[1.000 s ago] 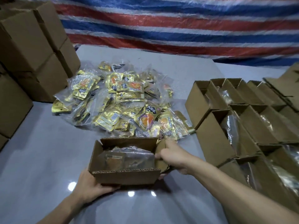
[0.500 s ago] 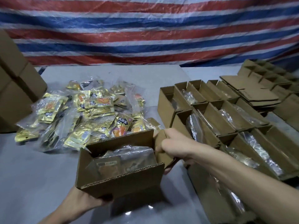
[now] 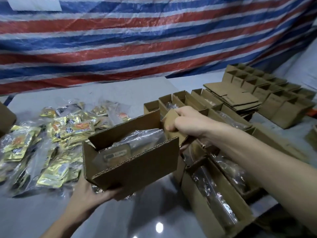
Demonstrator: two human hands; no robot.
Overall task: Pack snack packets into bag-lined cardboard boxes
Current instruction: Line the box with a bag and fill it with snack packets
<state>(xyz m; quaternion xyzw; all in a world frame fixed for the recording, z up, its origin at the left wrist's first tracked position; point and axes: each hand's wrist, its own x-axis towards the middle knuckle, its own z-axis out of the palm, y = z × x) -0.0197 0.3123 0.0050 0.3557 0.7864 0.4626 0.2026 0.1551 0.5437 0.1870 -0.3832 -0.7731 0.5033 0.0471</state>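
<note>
box (image 3: 133, 166) long axis left-right, right end raised, mouth up | left hand (image 3: 89, 194) grips underneath | right hand (image 3: 187, 122) pinches end flap (image 3: 169, 117)

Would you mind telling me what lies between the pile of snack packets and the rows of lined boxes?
Head view: the held box, with the left hand holding it from below and the right hand gripping its end flap.

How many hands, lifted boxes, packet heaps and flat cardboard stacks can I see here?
Hands: 2 (left hand, right hand)
Lifted box: 1
Packet heap: 1
Flat cardboard stack: 1
Total: 5
</note>
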